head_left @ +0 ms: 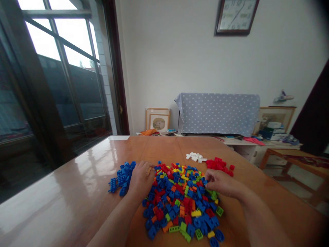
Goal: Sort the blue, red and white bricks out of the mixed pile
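Note:
A large mixed heap of toy building bricks (189, 202) in blue, red, yellow, orange and green lies on the table before me. At the heap's left edge is my left hand (142, 176), back up, its fingers loosely stretched over the bricks; the fingertips are partly hidden. A smaller group of blue bricks (123, 176) sits just left of this hand. My right hand (217, 181) is at the heap's right edge with its fingers curled together in a pinch. Whatever lies between them is too small to name. Red bricks (218, 164) are gathered just beyond it.
White bricks (195, 157) form a small group beyond the heap, left of the red ones. The glossy brown table (84, 178) reflects window light. Behind it stand a cloth-covered object (218, 113) and framed pictures (158, 121). A wooden stool (295, 159) is at the right.

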{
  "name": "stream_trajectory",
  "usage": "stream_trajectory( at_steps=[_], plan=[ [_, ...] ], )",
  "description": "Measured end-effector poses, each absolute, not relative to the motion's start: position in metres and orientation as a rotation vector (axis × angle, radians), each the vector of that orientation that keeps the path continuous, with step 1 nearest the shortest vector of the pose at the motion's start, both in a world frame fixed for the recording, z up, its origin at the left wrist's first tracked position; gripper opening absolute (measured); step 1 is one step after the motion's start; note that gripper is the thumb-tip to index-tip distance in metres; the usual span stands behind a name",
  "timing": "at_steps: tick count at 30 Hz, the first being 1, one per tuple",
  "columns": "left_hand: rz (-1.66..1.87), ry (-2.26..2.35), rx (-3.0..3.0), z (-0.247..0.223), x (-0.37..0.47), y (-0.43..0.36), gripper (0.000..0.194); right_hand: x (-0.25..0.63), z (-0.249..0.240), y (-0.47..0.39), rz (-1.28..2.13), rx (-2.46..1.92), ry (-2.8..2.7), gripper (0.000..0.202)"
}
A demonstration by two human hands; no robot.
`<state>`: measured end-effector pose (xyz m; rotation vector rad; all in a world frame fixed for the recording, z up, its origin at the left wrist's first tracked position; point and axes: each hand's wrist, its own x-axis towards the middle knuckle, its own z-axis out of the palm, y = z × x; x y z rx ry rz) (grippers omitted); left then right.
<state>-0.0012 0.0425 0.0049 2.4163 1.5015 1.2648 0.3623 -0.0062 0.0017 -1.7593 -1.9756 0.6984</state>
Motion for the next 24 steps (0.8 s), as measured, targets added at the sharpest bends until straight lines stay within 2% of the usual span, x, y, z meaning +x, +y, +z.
stream_trajectory(
  at_steps=[6,13,21,24],
  plan=[
    [1.244,1.363,2.448,0.008,0.01,0.033,0.019,0.359,0.007,-0.015,0.829,-1.674,-2.047,0.019],
    [1.213,1.271,2.455,0.01,0.019,0.021,0.018,0.345,0.009,-0.016,0.827,-1.655,-2.122,0.027],
    [1.169,1.157,2.437,0.014,0.03,0.01,0.016,0.337,0.013,-0.012,0.698,-1.634,-2.071,0.013],
    [1.142,1.112,2.445,0.017,0.034,0.002,0.021,0.323,0.018,-0.014,0.691,-1.547,-1.966,0.015]
  ],
)
